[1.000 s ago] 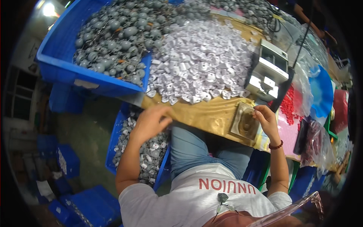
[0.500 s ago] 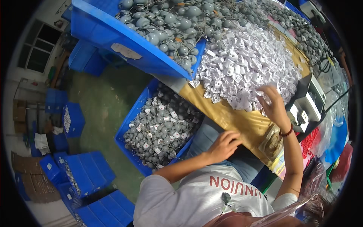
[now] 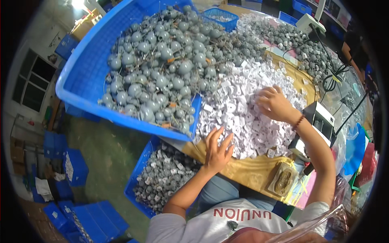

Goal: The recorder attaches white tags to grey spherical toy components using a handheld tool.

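Observation:
A broad pile of small white plastic pieces covers the table in front of me. My left hand is at the pile's near left edge, fingers spread, nothing visible in it. Over the upper right of the pile reaches my right hand, palm down. Its fingers are slightly bent and apart, touching or just above the pieces, and I see nothing held. Left of the pile, a large blue bin lies tipped with its mouth toward the table. Grey round bulb-like parts with thin wires fill it and spill out.
Below the table edge stands a second blue bin of grey parts with white pieces. A white box-shaped device with cables is at right. Near the front edge lies a small dish. A small blue basket stands at the back.
The view has shifted, showing more of the tipped bin. My left hand has gone from near my lap to the pile's edge and spread its fingers. My right hand has moved farther over the pile.

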`<state>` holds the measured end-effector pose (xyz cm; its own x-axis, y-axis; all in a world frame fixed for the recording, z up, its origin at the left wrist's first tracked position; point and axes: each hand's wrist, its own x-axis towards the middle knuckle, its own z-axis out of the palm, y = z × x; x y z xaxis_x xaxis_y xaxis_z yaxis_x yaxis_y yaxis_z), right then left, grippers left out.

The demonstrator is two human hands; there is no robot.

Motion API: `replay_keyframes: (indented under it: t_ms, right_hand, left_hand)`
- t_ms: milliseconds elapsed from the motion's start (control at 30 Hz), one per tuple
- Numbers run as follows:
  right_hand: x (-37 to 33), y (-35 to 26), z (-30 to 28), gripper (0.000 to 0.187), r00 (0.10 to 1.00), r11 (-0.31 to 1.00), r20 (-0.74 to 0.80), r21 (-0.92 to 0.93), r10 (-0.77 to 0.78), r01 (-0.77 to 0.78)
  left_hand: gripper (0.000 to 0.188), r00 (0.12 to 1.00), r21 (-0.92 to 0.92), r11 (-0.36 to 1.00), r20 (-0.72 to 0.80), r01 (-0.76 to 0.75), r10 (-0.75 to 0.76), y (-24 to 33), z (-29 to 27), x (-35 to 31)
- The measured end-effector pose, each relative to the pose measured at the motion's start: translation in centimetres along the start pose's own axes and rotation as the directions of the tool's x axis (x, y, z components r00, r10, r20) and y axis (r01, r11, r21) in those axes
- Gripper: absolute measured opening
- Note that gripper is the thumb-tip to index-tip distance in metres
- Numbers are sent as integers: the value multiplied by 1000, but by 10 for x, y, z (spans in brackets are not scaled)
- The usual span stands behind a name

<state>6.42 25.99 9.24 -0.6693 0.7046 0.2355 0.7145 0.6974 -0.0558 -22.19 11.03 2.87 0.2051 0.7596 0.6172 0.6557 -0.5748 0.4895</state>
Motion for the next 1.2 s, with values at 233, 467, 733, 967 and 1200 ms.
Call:
replay_keyframes:
  t_ms: [233,467,733,967,1200]
  right_hand:
    - [85,18,-62,29,995,989,103,151,-13,-2]
    - [297,-4,-39,53,975,910,-208,385,-81,157]
    - [386,-29,-30,93,988,925,142,363,63,-111]
    - [390,-36,-29,94,982,878,189,472,-10,-81]
    - [398,-25,-26,82,845,849,530,474,-64,-233]
  left_hand:
    - [71,947,-379,915,-219,142,-237,-32,7,77]
    - [91,635,-944,234,-34,234,-772,-38,8,152]
    - [96,415,-932,138,15,335,-910,-85,31,186]
    - [86,420,-969,117,-16,216,-908,-85,21,200]
    - [74,434,-967,49,66,249,-898,-84,18,200]
